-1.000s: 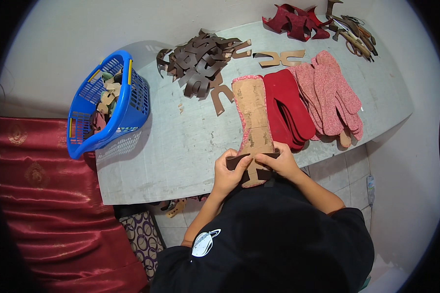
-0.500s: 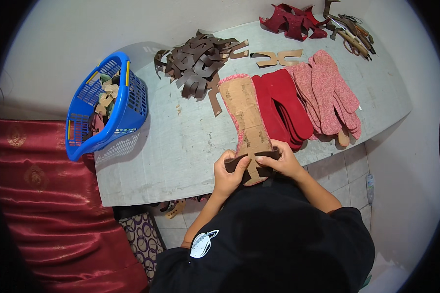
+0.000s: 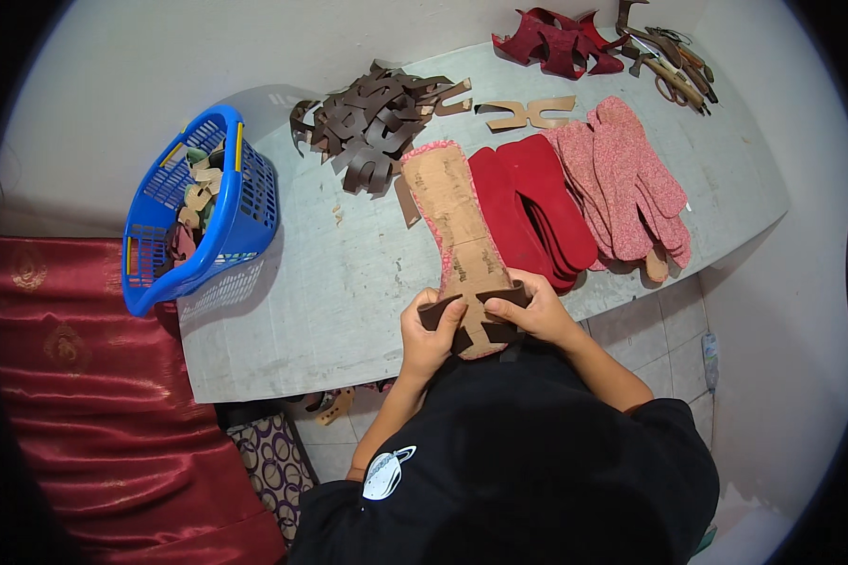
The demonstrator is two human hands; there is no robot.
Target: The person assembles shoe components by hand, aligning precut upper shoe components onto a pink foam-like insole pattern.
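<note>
A shoe insole (image 3: 457, 221) with a tan underside and a pink speckled rim is held in front of my body, its far end over the table. Across its near end lies a dark brown strap piece (image 3: 502, 332), its ends folded over both edges onto the tan side. My left hand (image 3: 424, 337) grips the left edge, thumb pressing on the strap. The right edge is gripped by my right hand (image 3: 543, 313), its thumb also on the brown strap. Fingers of both hands are partly hidden beneath the insole.
Beside the insole lie red insoles (image 3: 513, 212) and pink speckled insoles (image 3: 622, 179). Farther back are brown strap pieces (image 3: 372, 118), a beige H-shaped piece (image 3: 537, 112), dark red pieces (image 3: 561, 47) and hand tools (image 3: 674, 75). A blue basket (image 3: 261, 193) of scraps stands left on the grey table (image 3: 264, 348).
The insole's far end has swung slightly left, and both hands have shifted a little left with it. My thumbs sit slightly farther apart on the strap. The whole view has shifted slightly.
</note>
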